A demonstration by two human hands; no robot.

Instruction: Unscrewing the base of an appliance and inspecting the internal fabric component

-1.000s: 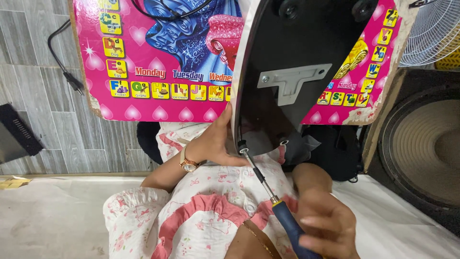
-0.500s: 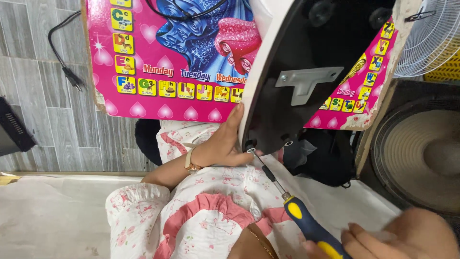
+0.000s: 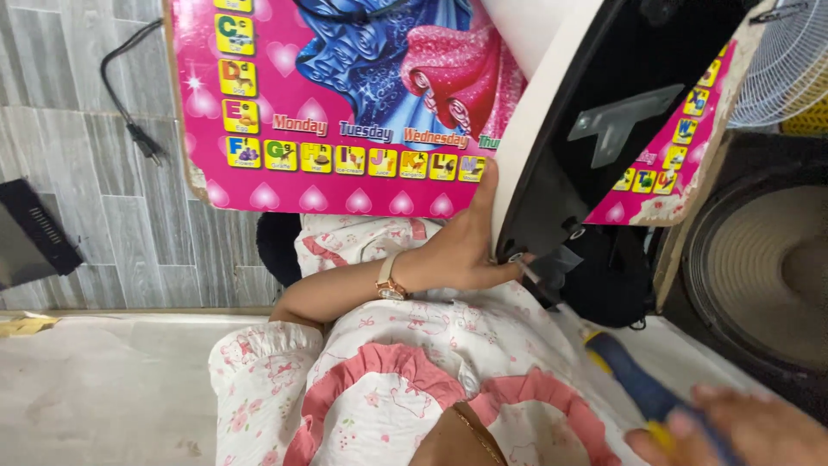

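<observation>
My left hand (image 3: pixel 461 250), with a gold watch on the wrist, grips the lower edge of a large device with a white rim and black back (image 3: pixel 569 138) that bears a grey metal bracket (image 3: pixel 617 119). My right hand (image 3: pixel 733 430), blurred at the bottom right, is closed on the blue and yellow handle of a screwdriver (image 3: pixel 634 384). Its thin shaft points up-left, and the tip sits at the device's bottom corner, next to my left fingers. The device leans against a pink children's board (image 3: pixel 345 103).
A big round speaker cone (image 3: pixel 759 267) lies at the right, with a white fan grille (image 3: pixel 789 60) above it. A black power plug and cable (image 3: pixel 129 95) lie on the grey tiled floor at left, near a black box (image 3: pixel 30 242). Pale flooring spreads below.
The view has shifted, so everything sits further right. My right hand has drawn back toward the bottom right with the screwdriver, whose tip stays at the device's lower corner. My left hand keeps its hold.
</observation>
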